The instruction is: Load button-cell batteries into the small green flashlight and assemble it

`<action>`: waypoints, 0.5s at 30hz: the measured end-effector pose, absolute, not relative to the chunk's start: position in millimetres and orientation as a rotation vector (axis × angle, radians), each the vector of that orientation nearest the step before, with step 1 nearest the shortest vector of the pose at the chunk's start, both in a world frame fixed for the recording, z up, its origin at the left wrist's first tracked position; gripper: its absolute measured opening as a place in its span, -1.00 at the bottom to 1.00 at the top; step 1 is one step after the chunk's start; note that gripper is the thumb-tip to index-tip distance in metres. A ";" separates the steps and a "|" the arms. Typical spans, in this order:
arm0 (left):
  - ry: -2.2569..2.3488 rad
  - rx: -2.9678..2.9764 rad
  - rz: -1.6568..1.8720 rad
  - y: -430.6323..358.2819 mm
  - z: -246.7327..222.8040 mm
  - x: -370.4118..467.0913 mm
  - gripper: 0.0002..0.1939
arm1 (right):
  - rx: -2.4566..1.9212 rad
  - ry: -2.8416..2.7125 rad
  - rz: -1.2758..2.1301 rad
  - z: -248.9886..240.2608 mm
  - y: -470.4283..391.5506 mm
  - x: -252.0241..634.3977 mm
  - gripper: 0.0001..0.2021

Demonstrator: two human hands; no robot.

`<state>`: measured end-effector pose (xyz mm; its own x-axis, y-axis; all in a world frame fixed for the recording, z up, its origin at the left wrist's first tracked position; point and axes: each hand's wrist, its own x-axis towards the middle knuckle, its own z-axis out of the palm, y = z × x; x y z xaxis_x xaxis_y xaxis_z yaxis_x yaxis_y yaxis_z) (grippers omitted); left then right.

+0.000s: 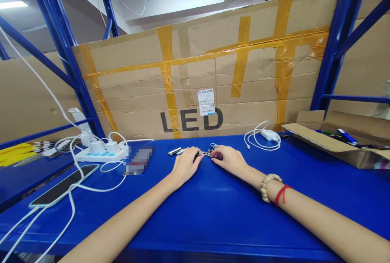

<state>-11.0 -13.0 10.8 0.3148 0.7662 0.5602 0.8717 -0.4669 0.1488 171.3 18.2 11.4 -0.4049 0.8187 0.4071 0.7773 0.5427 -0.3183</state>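
My left hand (186,164) rests on the blue table (213,206), its thumb and fingers pinched on the left end of a small dark and silvery linked item (207,153). From the other side, my right hand (230,159) has its curled fingers closed on the right end of that item. The item is too small to name, and both hands partly cover it. Just behind my left hand lie silver and black pen-like pieces (174,151). Beads and a red string circle my right wrist.
At the left are a power strip (100,155) with white cables and a phone (65,185). A white adapter (269,135) with coiled cable lies back right, near an open cardboard box (362,153). Taped cardboard (137,108) stands behind the table between blue posts.
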 end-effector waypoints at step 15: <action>-1.516 -2.393 -0.843 -11.5 9.5 -11.3 -0.80 | -1.260 -2.274 0.118 8.9 20.2 171.0 -0.85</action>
